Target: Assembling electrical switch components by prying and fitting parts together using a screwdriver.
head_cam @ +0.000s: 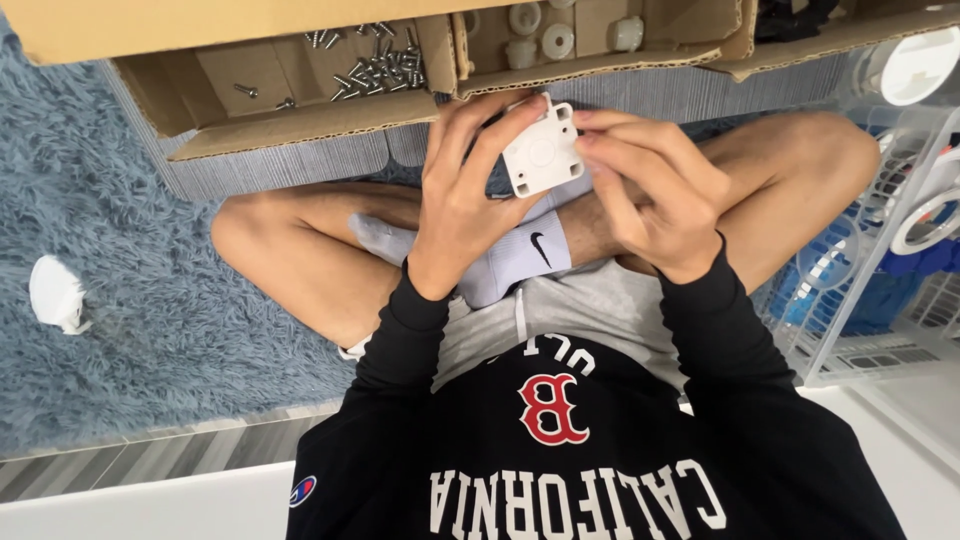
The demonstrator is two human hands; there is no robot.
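One view only, from the head camera, looking down on our lap.

Item, upper centre of the frame: white square plastic plate (pixel 541 152) with corner holes and a round boss, held in the air above our crossed legs, just below the cardboard box (pixel 300 125). Both hands are on it.

Risk, as we judge it: the plate rests on fingertip grip alone, with nothing beneath it but our legs and the shaggy blue-grey rug (pixel 120 300). A slip of either hand would likely drop it into the pile, and any small fastener carried with it would be hard to find there. The box edge sits close above our knuckles; a knock could shake the loose screws (pixel 375 68) in the left compartment, or the white round fittings (pixel 545 35) in the right one.

Left hand (pixel 462 200), centre of the frame: fingers (pixel 505 125) long and slightly spread, curled over the plate's left and upper edges, closed on it.

Right hand (pixel 655 195), right of centre: fingers (pixel 612 135) drawn together, tips pinching the plate's right edge. We cannot tell whether they also hold something small; the tips hide it.

Also present: white wire basket (pixel 880 290) at far right, white scrap (pixel 55 293) on the rug at far left.
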